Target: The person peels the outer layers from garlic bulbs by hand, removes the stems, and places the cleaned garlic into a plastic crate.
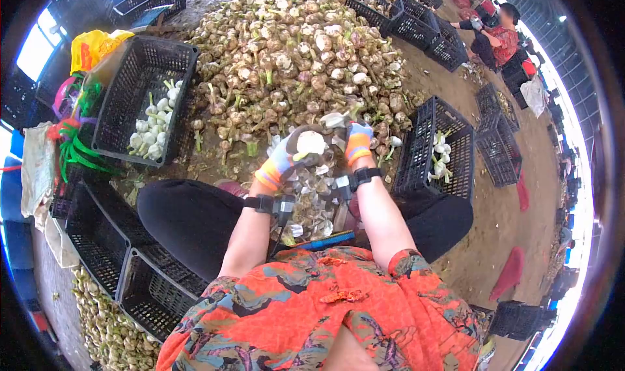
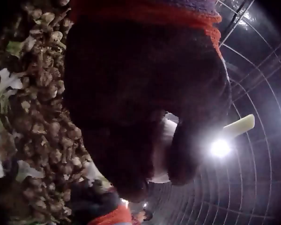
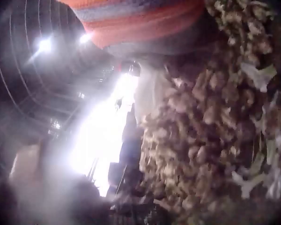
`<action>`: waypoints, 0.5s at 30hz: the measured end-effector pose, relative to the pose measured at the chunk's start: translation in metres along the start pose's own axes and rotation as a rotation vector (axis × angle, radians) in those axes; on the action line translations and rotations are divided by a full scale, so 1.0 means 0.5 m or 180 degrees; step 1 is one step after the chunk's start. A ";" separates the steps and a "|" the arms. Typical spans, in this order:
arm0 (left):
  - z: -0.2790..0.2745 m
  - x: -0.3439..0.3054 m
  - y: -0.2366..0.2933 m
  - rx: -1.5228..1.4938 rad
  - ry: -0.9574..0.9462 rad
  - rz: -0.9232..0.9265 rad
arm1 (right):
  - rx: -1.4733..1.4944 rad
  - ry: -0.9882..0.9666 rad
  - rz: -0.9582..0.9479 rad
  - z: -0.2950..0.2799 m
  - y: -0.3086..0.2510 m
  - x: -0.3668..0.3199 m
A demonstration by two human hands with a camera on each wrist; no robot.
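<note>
In the head view my gloved left hand (image 1: 284,156) grips a peeled white garlic bulb (image 1: 311,142), its pale green stem pointing down. The left wrist view has the dark glove (image 2: 145,93) curled round the bulb (image 2: 163,145), with the cut stem (image 2: 240,126) sticking out. To the right, my gloved right hand (image 1: 358,142) pinches a whitish piece (image 1: 334,119), perhaps peeled skin, apart from the bulb. In the right wrist view the right glove (image 3: 145,23) is at the top, a pale blurred piece (image 3: 150,91) below it.
A large heap of unpeeled garlic (image 1: 286,58) lies ahead. Black crates with white bulbs stand at left (image 1: 107,127) and right (image 1: 426,120). Loose skins (image 1: 316,195) and a blue-edged tool (image 1: 325,241) lie between the legs. Another person (image 1: 501,42) sits at the far right.
</note>
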State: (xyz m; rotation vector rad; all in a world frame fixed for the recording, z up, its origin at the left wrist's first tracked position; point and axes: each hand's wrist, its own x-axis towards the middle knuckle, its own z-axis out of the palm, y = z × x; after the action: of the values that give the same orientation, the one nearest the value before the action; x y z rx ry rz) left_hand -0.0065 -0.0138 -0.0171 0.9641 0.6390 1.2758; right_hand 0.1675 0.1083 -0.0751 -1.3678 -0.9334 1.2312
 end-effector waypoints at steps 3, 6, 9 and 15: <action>-0.008 0.003 0.031 0.0586 0.0129 0.0467 | -0.2888 -0.1029 -0.0719 -0.027 -0.024 0.015; -0.041 0.017 -0.009 0.1212 0.0361 0.0776 | -0.2598 -0.1643 -0.1862 0.003 -0.151 -0.091; -0.040 0.015 -0.009 0.1708 0.0319 0.0711 | -0.2240 -0.2734 -0.1983 0.041 -0.213 -0.149; -0.024 -0.002 -0.015 0.1704 0.0155 0.0298 | -0.4239 -0.3105 -0.2644 0.064 -0.255 -0.175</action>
State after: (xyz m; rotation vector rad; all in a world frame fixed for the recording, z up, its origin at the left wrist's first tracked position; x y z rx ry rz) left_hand -0.0129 -0.0118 -0.0296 1.4153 1.0129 1.2358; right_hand 0.1318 0.0513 0.0680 -0.8881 -2.9759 0.4417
